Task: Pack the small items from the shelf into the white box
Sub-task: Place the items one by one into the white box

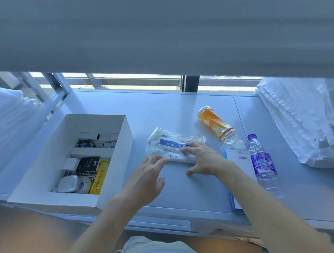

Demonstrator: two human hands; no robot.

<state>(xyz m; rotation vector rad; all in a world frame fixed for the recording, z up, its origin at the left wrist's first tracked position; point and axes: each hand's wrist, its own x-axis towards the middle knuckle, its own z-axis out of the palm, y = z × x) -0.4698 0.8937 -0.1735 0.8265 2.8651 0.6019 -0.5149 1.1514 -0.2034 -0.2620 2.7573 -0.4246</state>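
Right hand (201,159) flat, fingers straight, pressing clear packet (174,145) on shelf (180,110). Left hand (147,177) open, fingertips touching packet edge. White box (114,157) just left, part full.

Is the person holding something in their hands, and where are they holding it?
Nothing is gripped yet. The right hand rests its straight fingers flat on the near right part of the plastic packet, which lies on the shelf. The left hand touches its near edge.

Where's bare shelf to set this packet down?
Bare shelf lies behind the packet, toward the window, and in front of both hands. Crowded right: orange bottle, water bottle, flat box.
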